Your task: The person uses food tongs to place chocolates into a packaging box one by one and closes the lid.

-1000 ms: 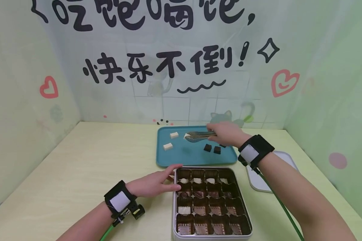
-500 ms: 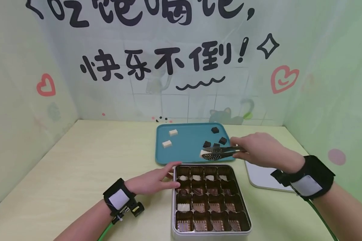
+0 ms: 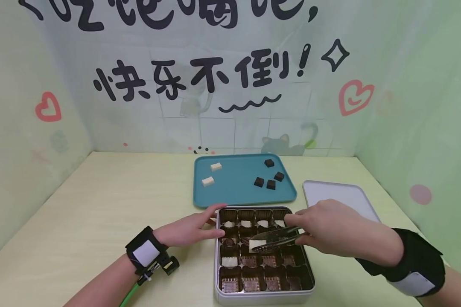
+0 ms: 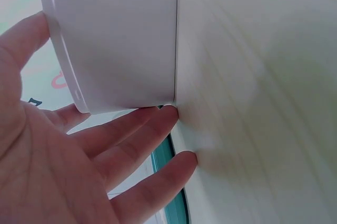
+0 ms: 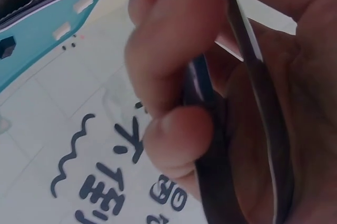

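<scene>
At lower left, your left hand [image 3: 188,229] rests against the compartmented tin [image 3: 265,297] with spread, nearly straight fingers; easing off could let it slide. At lower centre, the white block [image 3: 256,245] appears to hang over the tin, pinched in metal tongs [image 3: 274,234]; a loose pinch could drop it askew. At lower right, your right hand [image 3: 338,228] curls round the tongs; oversqueezing might dent the block.

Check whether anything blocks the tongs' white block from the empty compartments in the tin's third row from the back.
Nothing visible does. The tongs hold the white block over the tin; the left hand touches its left side, clear of those compartments.
</scene>
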{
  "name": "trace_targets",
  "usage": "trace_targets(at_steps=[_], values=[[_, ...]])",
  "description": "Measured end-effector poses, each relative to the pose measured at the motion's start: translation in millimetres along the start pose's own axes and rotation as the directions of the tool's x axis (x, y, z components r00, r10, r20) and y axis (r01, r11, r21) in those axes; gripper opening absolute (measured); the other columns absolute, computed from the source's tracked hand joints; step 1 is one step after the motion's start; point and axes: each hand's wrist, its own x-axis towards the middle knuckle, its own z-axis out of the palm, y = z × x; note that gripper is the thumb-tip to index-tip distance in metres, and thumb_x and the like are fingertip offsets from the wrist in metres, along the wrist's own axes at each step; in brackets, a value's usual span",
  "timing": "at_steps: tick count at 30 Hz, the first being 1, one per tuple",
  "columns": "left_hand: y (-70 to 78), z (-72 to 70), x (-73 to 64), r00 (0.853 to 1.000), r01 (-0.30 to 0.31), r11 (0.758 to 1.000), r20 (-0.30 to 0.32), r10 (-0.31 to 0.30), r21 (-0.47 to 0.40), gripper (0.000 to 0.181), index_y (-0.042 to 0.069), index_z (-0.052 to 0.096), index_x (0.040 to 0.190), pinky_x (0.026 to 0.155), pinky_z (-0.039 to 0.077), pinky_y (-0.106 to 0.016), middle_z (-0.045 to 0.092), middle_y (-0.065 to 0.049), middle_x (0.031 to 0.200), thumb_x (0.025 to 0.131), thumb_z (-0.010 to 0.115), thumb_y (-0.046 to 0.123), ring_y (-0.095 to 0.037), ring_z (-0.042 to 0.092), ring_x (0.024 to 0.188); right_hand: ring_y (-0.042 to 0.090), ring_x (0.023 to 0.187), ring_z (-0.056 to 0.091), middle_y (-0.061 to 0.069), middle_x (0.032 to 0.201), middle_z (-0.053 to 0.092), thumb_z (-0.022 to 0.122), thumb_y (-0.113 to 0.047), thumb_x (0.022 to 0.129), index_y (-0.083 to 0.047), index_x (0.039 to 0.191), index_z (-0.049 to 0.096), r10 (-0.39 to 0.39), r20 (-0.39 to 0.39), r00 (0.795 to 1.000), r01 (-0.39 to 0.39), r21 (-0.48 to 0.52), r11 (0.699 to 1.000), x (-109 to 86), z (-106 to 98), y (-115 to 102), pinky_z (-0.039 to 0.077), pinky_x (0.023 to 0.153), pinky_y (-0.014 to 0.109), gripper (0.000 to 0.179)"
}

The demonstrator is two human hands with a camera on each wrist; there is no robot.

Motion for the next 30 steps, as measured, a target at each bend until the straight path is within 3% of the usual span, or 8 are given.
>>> trace_targets(at_steps=[3, 7, 13, 19, 26, 30], values=[[-0.1, -0.5, -0.4, 1.0, 0.001, 1.0, 0.0, -0.001, -0.001, 0.077, 0.018, 0.014, 0.156, 0.1, 0.041, -0.047, 0.044, -0.022, 0.142, 0.097, 0.054, 0.048, -0.033, 0.05, 0.124, 0.004, 0.045, 0.035, -0.016, 0.062, 0.046, 0.08, -0.027, 0.08, -0.019, 0.093, 0.057, -0.006, 0.039, 0.999, 0.008, -0.05, 0.999, 5.6, 0, -9, 0.033, 0.044, 0.025, 0.028], [0.2, -1.0, -1.0, 1.0, 0.005, 1.0, 0.001, -0.005, -0.006, 0.076, 0.018, 0.015, 0.156, 0.1, 0.041, -0.048, 0.044, -0.021, 0.142, 0.097, 0.054, 0.048, -0.033, 0.049, 0.125, 0.006, 0.044, 0.034, -0.014, 0.058, 0.039, 0.081, -0.029, 0.079, -0.019, 0.094, 0.059, -0.025, 0.079, 0.997, 0.034, -0.112, 0.993, 14.5, -1, -19, 0.032, 0.042, 0.024, 0.028], [0.1, -0.8, -1.2, 1.0, 0.005, 1.0, 0.001, -0.005, -0.01, 0.076, 0.018, 0.015, 0.156, 0.1, 0.041, -0.048, 0.045, -0.02, 0.142, 0.097, 0.054, 0.048, -0.033, 0.049, 0.125, 0.009, 0.043, 0.028, -0.011, 0.055, 0.034, 0.083, -0.029, 0.077, -0.018, 0.098, 0.064, -0.08, 0.093, 0.992, 0.101, -0.262, 0.96, 27.2, -1, -32, 0.023, 0.041, 0.025, 0.03], [1.0, -0.8, 0.2, 1.0, 0.006, 1.0, 0.013, -0.006, -0.014, 0.077, 0.018, 0.014, 0.156, 0.101, 0.041, -0.045, 0.045, -0.018, 0.142, 0.097, 0.054, 0.048, -0.03, 0.047, 0.127, 0.011, 0.041, 0.028, -0.008, 0.051, 0.033, 0.084, -0.028, 0.075, -0.019, 0.084, 0.061, -0.104, 0.102, 0.989, 0.133, -0.335, 0.933, 37.5, 0, -39, 0.017, 0.043, 0.027, 0.026], [1.8, -1.9, 0.4, 1.0, 0.008, 1.0, 0.012, -0.008, -0.005, 0.077, 0.018, 0.014, 0.156, 0.097, 0.044, -0.042, 0.05, -0.016, 0.138, 0.097, 0.054, 0.049, -0.027, 0.051, 0.124, 0.011, 0.042, 0.033, -0.007, 0.051, 0.033, 0.078, -0.011, 0.076, -0.019, 0.076, 0.058, -0.118, 0.099, 0.988, 0.146, -0.365, 0.919, 48.2, 3, -47, 0.021, 0.042, 0.027, 0.022], [2.5, -1.9, -2.6, 1.0, 0.016, 1.0, 0.007, -0.016, -0.012, 0.076, 0.018, 0.014, 0.156, 0.098, 0.043, -0.044, 0.048, -0.018, 0.139, 0.098, 0.054, 0.047, -0.029, 0.05, 0.125, 0.012, 0.044, 0.039, -0.007, 0.051, 0.037, 0.079, -0.017, 0.079, -0.02, 0.072, 0.058, -0.13, 0.133, 0.983, 0.175, -0.419, 0.891, 57.9, 4, -54, 0.026, 0.042, 0.027, 0.022]])
